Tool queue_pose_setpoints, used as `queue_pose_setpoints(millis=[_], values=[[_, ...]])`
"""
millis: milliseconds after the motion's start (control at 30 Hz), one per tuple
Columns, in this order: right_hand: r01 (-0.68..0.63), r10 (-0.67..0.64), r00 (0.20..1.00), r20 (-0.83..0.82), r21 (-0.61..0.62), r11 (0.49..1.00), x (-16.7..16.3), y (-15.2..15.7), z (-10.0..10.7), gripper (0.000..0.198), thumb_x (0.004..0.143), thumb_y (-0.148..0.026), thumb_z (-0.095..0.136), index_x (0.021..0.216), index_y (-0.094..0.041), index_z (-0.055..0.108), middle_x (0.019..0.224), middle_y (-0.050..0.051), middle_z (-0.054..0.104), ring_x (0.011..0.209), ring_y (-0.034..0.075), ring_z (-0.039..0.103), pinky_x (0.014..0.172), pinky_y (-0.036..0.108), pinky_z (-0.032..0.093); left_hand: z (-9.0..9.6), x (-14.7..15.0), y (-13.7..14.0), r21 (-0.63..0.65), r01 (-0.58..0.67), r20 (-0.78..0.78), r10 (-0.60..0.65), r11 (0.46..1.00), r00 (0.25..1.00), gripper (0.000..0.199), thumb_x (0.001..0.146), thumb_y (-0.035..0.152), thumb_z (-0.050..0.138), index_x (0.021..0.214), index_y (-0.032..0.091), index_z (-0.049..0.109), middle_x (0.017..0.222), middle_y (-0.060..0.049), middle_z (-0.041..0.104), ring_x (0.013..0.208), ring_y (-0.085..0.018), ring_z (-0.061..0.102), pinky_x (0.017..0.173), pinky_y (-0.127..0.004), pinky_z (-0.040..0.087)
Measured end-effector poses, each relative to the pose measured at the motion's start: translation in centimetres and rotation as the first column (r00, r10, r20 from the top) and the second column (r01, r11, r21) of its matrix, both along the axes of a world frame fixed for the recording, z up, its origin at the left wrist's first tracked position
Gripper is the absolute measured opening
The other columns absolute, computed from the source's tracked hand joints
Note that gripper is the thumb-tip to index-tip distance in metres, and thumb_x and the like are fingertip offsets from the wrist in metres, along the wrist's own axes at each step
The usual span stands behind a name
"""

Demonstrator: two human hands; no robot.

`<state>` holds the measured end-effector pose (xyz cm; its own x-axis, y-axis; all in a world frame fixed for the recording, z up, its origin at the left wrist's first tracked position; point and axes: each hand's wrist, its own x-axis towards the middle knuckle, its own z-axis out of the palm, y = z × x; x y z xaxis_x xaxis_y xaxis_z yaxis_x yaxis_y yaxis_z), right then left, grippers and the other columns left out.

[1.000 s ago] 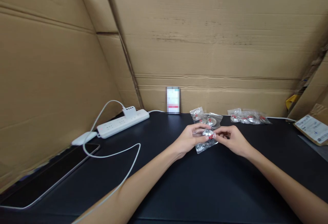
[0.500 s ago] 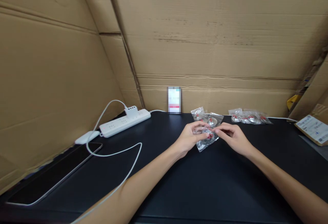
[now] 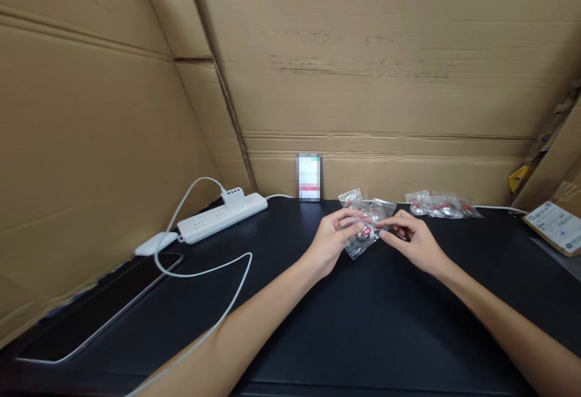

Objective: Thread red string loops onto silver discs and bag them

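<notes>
A clear plastic bag with a round white-and-silver item marked in red is held over the black table. My left hand grips it, thumb on the front of the round item. At its right edge, my right hand pinches the plastic between thumb and index finger. Just behind the hands lie more clear bags with similar round items, partly hidden by the fingers. Farther right, against the cardboard, is a row of several like bags.
A phone with a blurred screen leans on the cardboard wall. To the left are a white power strip, a looping white cable and a dark flat tablet-like device. A labelled parcel sits at right.
The held bag has tilted and shifted slightly up and left, so the round item's red marking now faces me more. My left hand has moved a little left with it.
</notes>
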<state>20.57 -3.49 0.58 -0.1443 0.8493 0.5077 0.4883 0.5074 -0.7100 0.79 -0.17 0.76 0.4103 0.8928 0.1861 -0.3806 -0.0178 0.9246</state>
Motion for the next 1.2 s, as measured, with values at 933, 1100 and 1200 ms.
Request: queue_pose_setpoints(millis=[933,1100,1200], values=[[-0.080,0.024,0.920,-0.391,-0.129,0.988,-1.5,0.0,-0.5,0.039,0.079,-0.043,0.071,0.109,-0.022,0.058,0.088,0.005,0.065,0.079,0.019,0.064,0.071,0.031,0.055,-0.3,0.1,0.0,0.330,-0.028,-0.395,0.165,0.944,0.904,0.017,0.079,0.032,0.069,0.079,0.015,0.070,0.081,-0.007,0.071,0.078,-0.021,0.066,0.074,-0.031,0.049],[-0.184,0.052,0.900,-0.433,-0.270,0.945,-1.1,0.4,-1.2,0.038,0.075,-0.049,0.074,0.097,-0.020,0.060,0.074,0.000,0.061,0.061,0.014,0.059,0.056,0.025,0.050,-0.5,0.4,-0.4,0.339,0.040,-0.404,0.107,0.940,0.908,0.020,0.083,0.035,0.065,0.082,0.015,0.071,0.080,-0.007,0.071,0.076,-0.020,0.065,0.072,-0.030,0.049],[-0.172,0.046,0.904,-0.424,-0.264,0.949,-0.8,0.2,-1.0,0.033,0.074,-0.049,0.075,0.082,-0.018,0.065,0.072,0.002,0.064,0.062,0.015,0.060,0.058,0.026,0.051,-0.6,0.2,-0.4,0.333,0.044,-0.419,0.106,0.942,0.902,0.023,0.084,0.037,0.063,0.082,0.015,0.070,0.072,-0.005,0.067,0.064,-0.017,0.061,0.064,-0.028,0.049]])
